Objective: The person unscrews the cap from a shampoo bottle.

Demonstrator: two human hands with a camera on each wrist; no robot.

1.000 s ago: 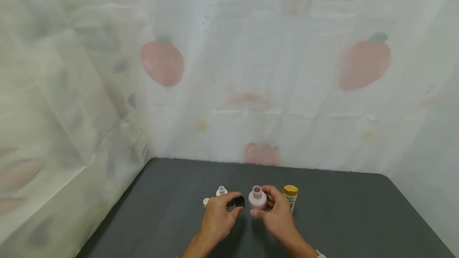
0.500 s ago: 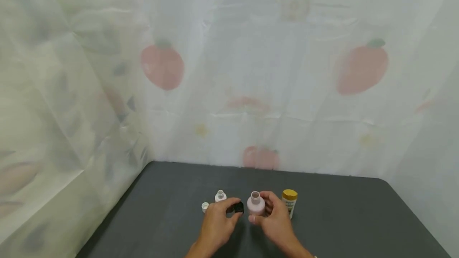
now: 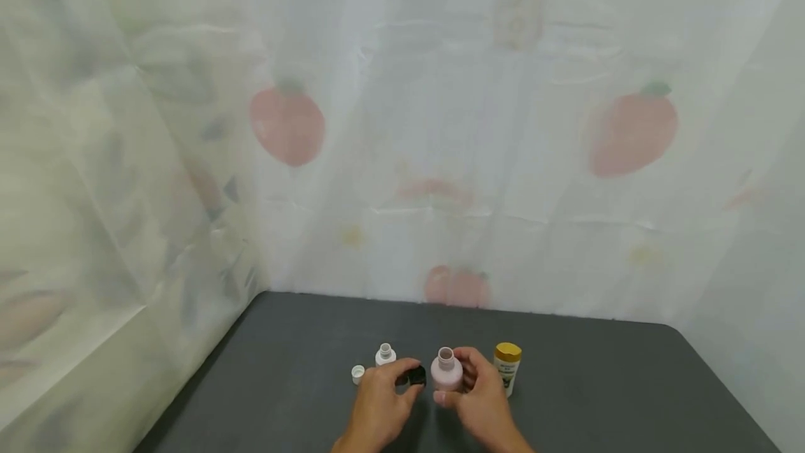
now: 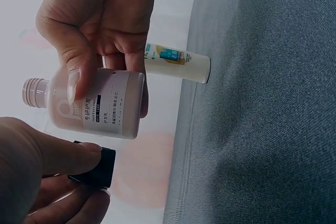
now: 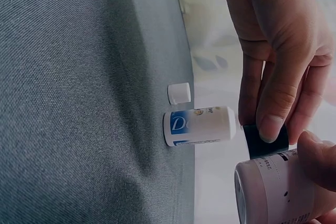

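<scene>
My right hand [image 3: 484, 397] grips a small pink bottle [image 3: 446, 372] with a printed label; its threaded neck [image 4: 34, 93] is bare and points up. Between the thumb and fingers of my left hand [image 3: 381, 400] is a black cap [image 3: 417, 375], just left of the bottle and apart from it. Both are held above the table. Beyond the left hand stands a white bottle [image 3: 386, 355] with an uncapped neck, and a white cap [image 3: 358, 374] sits beside it. To the right of the right hand, a white bottle with a yellow cap [image 3: 507, 352] stands upright, partly hidden by the fingers.
The dark grey cloth-covered table [image 3: 604, 383] has rounded far corners. Pale curtains printed with fruit [image 3: 434, 124] hang behind it and along the left side.
The head view has tilted upward slightly, so the hands and table sit lower in it. Both hands keep their hold on the bottle and the black cap.
</scene>
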